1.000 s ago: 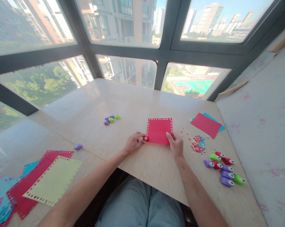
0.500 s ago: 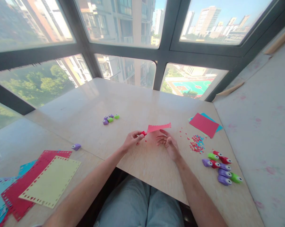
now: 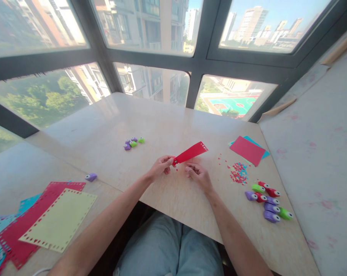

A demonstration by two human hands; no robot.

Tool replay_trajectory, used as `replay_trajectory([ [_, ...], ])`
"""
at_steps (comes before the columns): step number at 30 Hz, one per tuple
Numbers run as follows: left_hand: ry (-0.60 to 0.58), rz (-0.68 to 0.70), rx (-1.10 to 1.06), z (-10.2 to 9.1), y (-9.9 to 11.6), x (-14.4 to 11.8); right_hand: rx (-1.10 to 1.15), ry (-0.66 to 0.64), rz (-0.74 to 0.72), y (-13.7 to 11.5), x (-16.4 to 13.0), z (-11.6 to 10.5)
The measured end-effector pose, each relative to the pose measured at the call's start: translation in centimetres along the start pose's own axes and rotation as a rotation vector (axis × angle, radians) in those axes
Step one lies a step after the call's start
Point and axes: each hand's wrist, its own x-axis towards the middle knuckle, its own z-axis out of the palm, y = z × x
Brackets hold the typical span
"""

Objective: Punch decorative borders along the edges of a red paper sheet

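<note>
While the left hand (image 3: 161, 167) pinches a small red punch (image 3: 175, 161) between thumb and fingertips, a red paper sheet (image 3: 190, 153) sticks out of that punch and rises to the right, lifted clear of the table (image 3: 167, 126) and seen almost edge-on. Its far end shows a row of punched holes. The right hand (image 3: 198, 174) sits just below the sheet's near end, fingers curled inward; whether it actually touches the paper cannot be told from this one head view, and it looks to hold nothing. Such paper should be very light and limp, easy to crease or tear at the perforated border, so it is best taken by an unpunched stretch of edge with a gentle pinch; the punch is hard plastic and small, fit for a thumb-and-finger squeeze. Relative to the grip, the sheet runs away from the left fingertips, up and rightward. Further right lie confetti scraps (image 3: 239, 173), a cluster of coloured punches (image 3: 267, 203) and a red-on-blue stack (image 3: 248, 150); left lie finished perforated sheets (image 3: 46, 220).
</note>
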Motion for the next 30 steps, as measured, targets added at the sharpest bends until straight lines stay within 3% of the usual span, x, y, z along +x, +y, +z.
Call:
replay_trajectory([
  [13, -0.113, 0.046, 0.06, 1.4, -0.1, -0.2, -0.068, 0.06, -0.07, -0.4, 0.3, 3.0],
  [22, -0.188, -0.005, 0.019, 1.2, 1.1, -0.4, -0.027, -0.082, 0.008, -0.6, 1.1, 1.6],
  [30, -0.229, -0.045, -0.025, 0.7, 0.4, 0.0, 0.104, -0.181, 0.14, -1.4, 1.4, 0.8],
])
